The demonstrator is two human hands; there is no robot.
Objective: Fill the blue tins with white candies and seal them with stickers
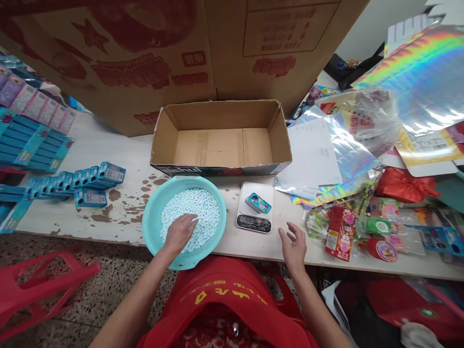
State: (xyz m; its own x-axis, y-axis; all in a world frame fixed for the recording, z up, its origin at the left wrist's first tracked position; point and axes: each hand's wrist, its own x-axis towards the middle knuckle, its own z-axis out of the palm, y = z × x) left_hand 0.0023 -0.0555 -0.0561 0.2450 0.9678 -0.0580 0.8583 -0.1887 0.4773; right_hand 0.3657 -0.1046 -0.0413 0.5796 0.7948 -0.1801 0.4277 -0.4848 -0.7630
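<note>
My left hand [180, 233] is over a turquoise basin [150, 220] of small pale-blue pellets [203, 212], its fingers drawn together at the surface of the pile. Whether pellets are between the fingertips is too small to make out. To the right of the basin, a small blue printed box [258, 203] lies tilted on a white digital kitchen scale [245, 195]. My right hand [295, 246] hovers near the table's front edge, right of the scale, with fingers apart and nothing in it.
Behind the basin stands an open cardboard box [221, 145], with a large carton [224, 53] at its back. Several small blue boxes [90, 197] sit on the left, beside stacked ones. Packaging and a red box [340, 232] crowd the right. A red stool [47, 275] stands lower left.
</note>
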